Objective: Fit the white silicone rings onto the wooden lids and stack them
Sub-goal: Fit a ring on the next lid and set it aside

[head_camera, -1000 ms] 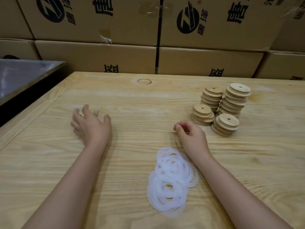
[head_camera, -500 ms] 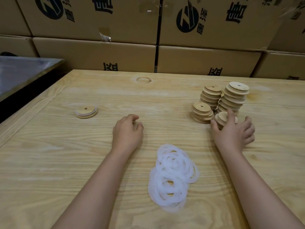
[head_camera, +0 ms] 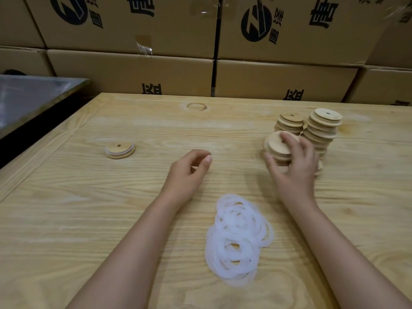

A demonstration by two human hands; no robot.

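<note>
Wooden lid [head_camera: 277, 147], tilted, gripped by right hand [head_camera: 296, 172] fingers [head_camera: 289, 139]; left hand [head_camera: 187, 172] loosely curled, seemingly empty.

White rings [head_camera: 238, 239], pale tan lids [head_camera: 324, 124]

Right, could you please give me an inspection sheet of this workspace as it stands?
Surface: pale wooden table with visible grain.
Job's things: stacks of round wooden lids at far right; loose pile of white silicone rings near centre; one ringed wooden lid lying alone at left.
Clutter: nothing seen.
Grippers: right hand grips a tilted wooden lid beside the stacks; left hand loosely curled, nothing visible in it.
Cables: nothing seen.
Surroundings: printed brown cardboard boxes stacked behind; grey metal surface at left.
</note>
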